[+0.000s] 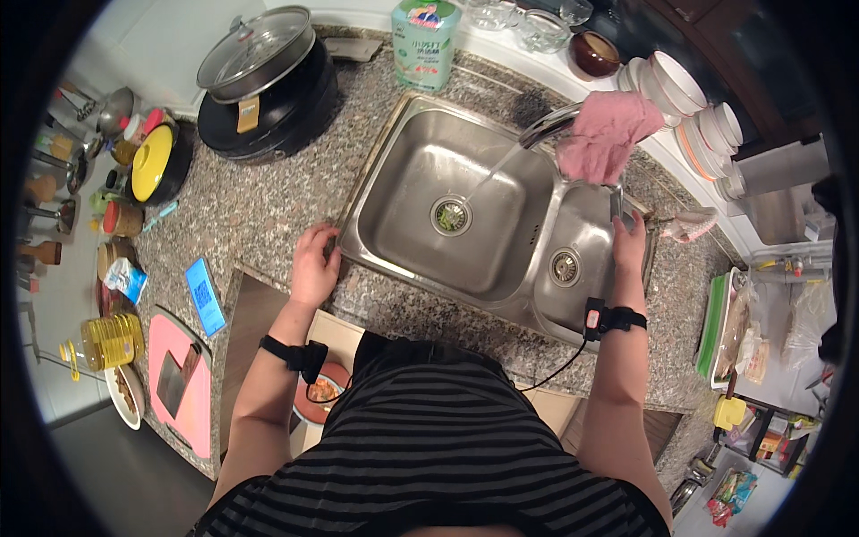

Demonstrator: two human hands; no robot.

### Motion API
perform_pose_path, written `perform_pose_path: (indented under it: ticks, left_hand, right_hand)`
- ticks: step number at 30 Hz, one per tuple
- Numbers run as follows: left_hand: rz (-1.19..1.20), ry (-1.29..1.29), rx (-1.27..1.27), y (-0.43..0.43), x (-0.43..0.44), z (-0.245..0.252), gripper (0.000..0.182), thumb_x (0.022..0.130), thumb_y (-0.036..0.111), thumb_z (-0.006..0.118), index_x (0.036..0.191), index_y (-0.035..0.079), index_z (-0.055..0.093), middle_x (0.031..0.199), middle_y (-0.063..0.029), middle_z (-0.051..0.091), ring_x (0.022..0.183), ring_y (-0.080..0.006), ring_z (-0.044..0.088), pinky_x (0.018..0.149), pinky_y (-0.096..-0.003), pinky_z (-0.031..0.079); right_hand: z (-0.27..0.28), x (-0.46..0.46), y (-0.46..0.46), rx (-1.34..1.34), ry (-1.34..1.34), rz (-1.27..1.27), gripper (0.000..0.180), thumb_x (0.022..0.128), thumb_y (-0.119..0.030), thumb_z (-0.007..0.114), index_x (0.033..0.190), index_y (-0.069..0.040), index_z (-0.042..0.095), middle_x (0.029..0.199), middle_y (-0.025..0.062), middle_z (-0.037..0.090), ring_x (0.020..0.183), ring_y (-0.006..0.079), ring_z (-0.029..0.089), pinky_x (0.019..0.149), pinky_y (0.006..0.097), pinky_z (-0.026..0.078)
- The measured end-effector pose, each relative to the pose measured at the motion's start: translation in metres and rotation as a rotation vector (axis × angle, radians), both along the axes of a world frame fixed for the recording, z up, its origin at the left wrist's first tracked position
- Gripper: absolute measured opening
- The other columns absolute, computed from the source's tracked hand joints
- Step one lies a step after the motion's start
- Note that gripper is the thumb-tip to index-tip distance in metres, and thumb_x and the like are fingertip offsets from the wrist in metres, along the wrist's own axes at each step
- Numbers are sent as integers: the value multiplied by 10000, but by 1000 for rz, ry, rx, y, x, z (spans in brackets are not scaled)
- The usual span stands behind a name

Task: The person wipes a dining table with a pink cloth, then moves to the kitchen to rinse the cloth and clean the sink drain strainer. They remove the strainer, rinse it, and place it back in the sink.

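My left hand [315,264] rests empty on the granite counter, its fingertips by the left rim of the steel double-bowl sink [409,268]. Over the small right bowl, my right hand [629,241] has thumb and fingers about the lower end of a metal tap lever [617,199]. From the tap spout [537,127] a thin stream of water [496,166] runs into the large bowl. Green scraps [448,217] lie in that bowl's drain strainer. A pink cloth [604,137] drapes over the tap and hides much of it. The small bowl has its own strainer [564,267].
A green detergent bottle [424,47] stands behind the sink. At the left are a lidded pan [258,54] on a black cooker, a phone [205,297], and a cleaver [178,382] on a pink cutting board [161,329]. Stacked bowls [671,84] line the back ledge.
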State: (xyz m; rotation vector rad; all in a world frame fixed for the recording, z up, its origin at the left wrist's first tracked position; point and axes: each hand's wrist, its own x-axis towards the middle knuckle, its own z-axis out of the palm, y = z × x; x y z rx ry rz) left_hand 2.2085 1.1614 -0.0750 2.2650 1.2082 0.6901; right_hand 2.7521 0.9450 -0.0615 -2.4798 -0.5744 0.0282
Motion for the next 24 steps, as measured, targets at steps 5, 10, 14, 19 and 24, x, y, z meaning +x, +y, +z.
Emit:
perform_pose_path:
  ticks: [5,10,14,19,24]
  left_hand:
    - [12,125,137,-3,1,-7,359,821,63,678,1178,76,639,1316,-135,554,1240,-343,505,1050,-455,386]
    - [15,190,170,-1,8,-13,374,880,173,664,1235,70,610,1360,-137,529,1264,-335,481,1077,-469,333]
    - [28,173,185,-2,10,-13,390,898,224,659,1247,61,600,1354,-134,532,1254,-336,486,1068,-464,341]
    - [27,181,149,7,7,-9,446,874,229,679,1281,71,585,1318,-125,558,1227,-321,504,1046,-443,362]
    - [28,354,162,34,16,-9,645,898,329,655,1455,94,429,1529,-145,365,1393,-359,345,1146,-509,241]
  right_hand:
    - [-37,12,-2,286,329,17,663,890,-270,701,1431,23,454,1189,120,634,1096,204,601,943,314,461]
    - [-22,5,1,283,516,-15,635,887,-200,696,1423,37,451,1058,84,630,925,158,616,833,292,479]
    - [-10,-26,7,206,460,7,599,865,-194,716,1370,39,492,1203,134,627,1024,216,652,896,342,494]
    - [-10,-107,43,170,-418,421,622,792,-144,747,1361,-33,522,1353,224,559,1242,392,535,1054,477,426]
    - [-40,-210,107,-355,-6,1056,525,843,-252,672,1321,-68,557,1385,162,543,1249,372,528,1050,481,427]
